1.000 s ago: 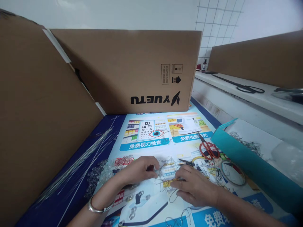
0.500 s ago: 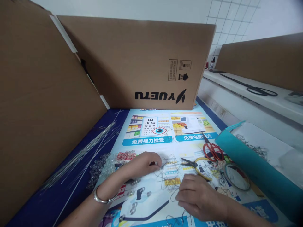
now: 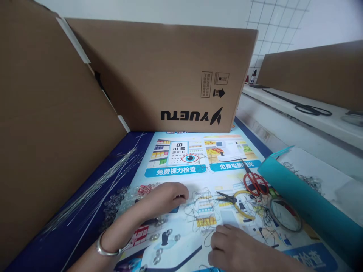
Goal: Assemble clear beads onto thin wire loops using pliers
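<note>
My left hand, with a silver bangle on the wrist, rests on a printed poster, its fingertips pinched together at the edge of a loose tangle of thin wire. What the fingers pinch is too small to tell. My right hand lies low on the poster with fingers curled, just below the tangle and touching its lower strands. Clear beads lie piled beside the left hand.
Long straight wires lie at the left along a cardboard wall. A YUETU cardboard box closes the back. Yellow-handled pliers, red scissors, a wire ring and a teal sheet's raised edge lie at the right.
My right hand has drawn back toward me, away from the wire tangle's middle. The left hand has stayed near the tangle's left edge. The camera view has shifted slightly.
</note>
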The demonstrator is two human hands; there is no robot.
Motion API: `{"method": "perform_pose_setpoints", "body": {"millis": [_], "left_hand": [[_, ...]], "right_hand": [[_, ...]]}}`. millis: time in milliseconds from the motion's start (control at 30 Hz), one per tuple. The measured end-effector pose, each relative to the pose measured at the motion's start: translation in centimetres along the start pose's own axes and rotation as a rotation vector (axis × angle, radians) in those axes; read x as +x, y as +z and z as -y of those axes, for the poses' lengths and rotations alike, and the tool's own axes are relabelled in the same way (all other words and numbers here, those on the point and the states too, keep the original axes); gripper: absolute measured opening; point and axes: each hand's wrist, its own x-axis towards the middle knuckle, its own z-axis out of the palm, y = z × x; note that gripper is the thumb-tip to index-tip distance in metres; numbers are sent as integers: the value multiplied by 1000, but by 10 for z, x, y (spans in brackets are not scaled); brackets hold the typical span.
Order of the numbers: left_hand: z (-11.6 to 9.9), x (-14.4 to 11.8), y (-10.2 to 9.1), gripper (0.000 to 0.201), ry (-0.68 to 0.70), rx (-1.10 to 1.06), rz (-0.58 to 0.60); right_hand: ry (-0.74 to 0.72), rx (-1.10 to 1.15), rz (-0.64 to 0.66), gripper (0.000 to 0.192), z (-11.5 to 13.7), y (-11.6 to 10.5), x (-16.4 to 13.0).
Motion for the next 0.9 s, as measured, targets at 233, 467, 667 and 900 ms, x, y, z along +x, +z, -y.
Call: {"method": "perform_pose_setpoints", "body": {"millis": [233,467,667,900], "left_hand": [[-4,-1,-5,13,19,21,57],[-8,0,2,10,5,10,80],[-10,1,8,5,-29,107,96],[-7,1,5,9,-28,57,48]], "right_hand": [[-37,-107,-16,21,-2,14,0],[-66,-194,-97,13,0,22,-1],[-56,-235,-99,15,1,23,0],[-57,-263,-108,13,1,34,0]]}}
